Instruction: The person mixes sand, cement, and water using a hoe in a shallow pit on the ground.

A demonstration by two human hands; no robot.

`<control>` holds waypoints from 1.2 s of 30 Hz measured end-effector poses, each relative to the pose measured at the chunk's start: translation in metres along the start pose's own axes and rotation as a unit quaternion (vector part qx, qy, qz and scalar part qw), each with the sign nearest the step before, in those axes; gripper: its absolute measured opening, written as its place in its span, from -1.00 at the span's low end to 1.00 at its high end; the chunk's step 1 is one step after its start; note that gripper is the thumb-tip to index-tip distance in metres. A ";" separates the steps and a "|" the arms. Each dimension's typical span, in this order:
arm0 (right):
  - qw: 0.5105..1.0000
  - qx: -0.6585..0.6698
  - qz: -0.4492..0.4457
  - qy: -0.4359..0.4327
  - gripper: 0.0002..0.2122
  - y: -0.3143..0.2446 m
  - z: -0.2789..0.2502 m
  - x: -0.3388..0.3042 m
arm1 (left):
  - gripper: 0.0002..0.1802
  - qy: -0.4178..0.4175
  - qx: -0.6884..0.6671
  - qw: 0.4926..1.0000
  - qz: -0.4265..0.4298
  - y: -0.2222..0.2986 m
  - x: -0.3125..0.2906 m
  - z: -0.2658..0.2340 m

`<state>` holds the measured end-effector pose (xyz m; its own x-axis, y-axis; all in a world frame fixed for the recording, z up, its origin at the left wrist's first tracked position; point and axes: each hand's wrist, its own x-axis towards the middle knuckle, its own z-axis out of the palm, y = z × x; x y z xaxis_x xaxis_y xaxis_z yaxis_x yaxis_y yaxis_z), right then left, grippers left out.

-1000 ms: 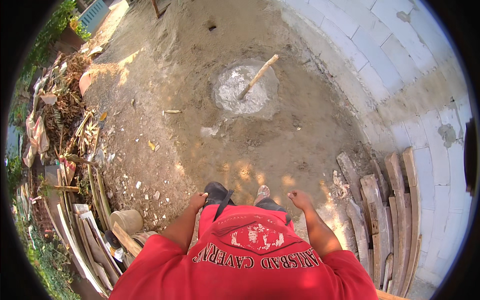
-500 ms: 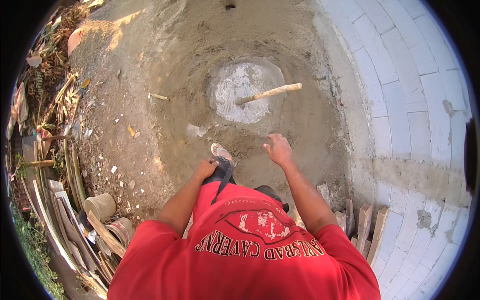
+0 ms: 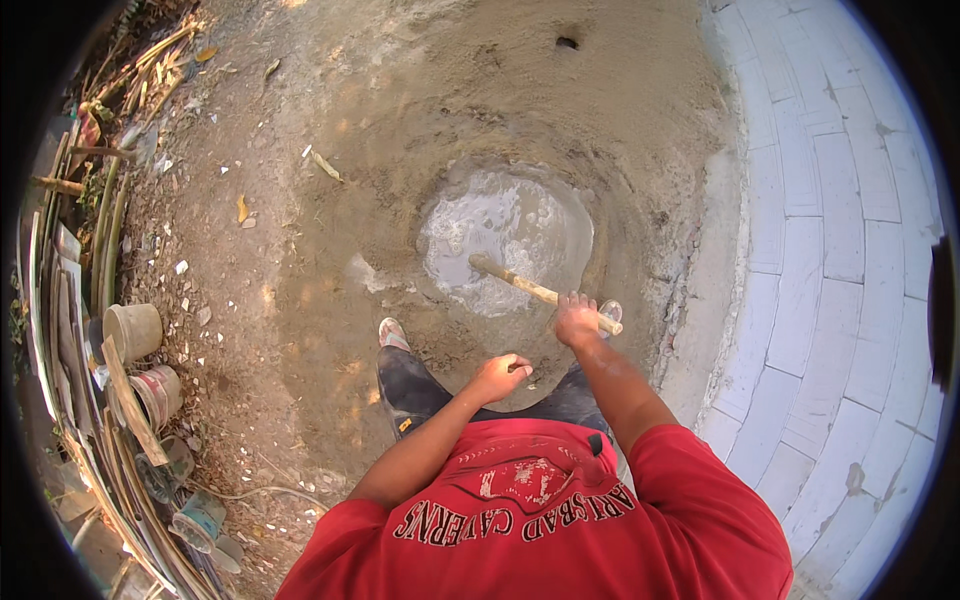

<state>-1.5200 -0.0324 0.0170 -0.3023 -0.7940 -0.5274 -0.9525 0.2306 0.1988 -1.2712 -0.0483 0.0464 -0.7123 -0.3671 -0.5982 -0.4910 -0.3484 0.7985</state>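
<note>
My right hand (image 3: 577, 320) is wrapped round a pale wooden handle (image 3: 530, 288) near its free end. The handle slants down to the left into a round pool of wet grey cement mix (image 3: 520, 225); whatever tool head it has is hidden under the surface. My left hand (image 3: 502, 378) hangs in front of my waist, fingers curled in, with nothing visible in it. It is apart from the handle. A ring of damp sandy mix (image 3: 390, 215) surrounds the pool. My feet stand at the near side of this ring, one to each side.
A wall of pale grey blocks (image 3: 800, 270) runs along the right. At the left lie boards and poles (image 3: 70, 330), with a whitish bucket (image 3: 133, 332) and other stained buckets (image 3: 158, 396) beside them. Small white chips and a yellow leaf (image 3: 242, 208) dot the dirt.
My right hand has closed on the handle, whose free end has swung down toward me. My left hand has let go of the trouser leg and moved right. My feet stand wider apart.
</note>
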 end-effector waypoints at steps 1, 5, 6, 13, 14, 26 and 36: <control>0.999 -0.038 0.006 -0.034 -0.64 0.007 0.021 0.019 | -0.48 0.008 -0.014 1.000 -0.003 -0.004 0.025 0.018; 0.968 0.079 -0.043 -0.234 -0.63 0.028 0.108 0.098 | -0.25 -0.024 -0.017 0.994 -0.107 -0.035 0.131 0.114; 0.964 0.125 -0.045 -0.229 -0.62 0.028 0.126 0.125 | -0.21 -0.006 -0.108 0.989 -0.100 -0.056 0.157 0.149; 0.792 0.386 -0.014 -0.474 -0.33 0.053 0.243 0.155 | -0.32 0.127 -0.507 0.839 -0.156 -0.026 0.226 0.313; 0.784 0.386 -0.019 -0.487 -0.33 0.054 0.252 0.139 | -0.37 0.119 -0.460 0.860 -0.186 -0.028 0.221 0.322; 0.540 0.743 0.227 -0.326 -0.75 0.020 0.159 0.133 | -0.57 0.285 -0.251 0.872 -0.309 -0.137 0.190 0.282; 0.561 0.815 -0.008 -0.145 -0.81 -0.173 0.006 0.506 | -0.48 0.338 -0.134 0.912 -0.190 -0.062 0.308 -0.158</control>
<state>-1.5089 -0.4705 -0.2897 -0.0613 -0.7333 -0.6771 0.3476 0.6202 -0.7032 -1.3809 -0.2763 -0.1985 0.0010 -0.5922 -0.8058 -0.4333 -0.7264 0.5334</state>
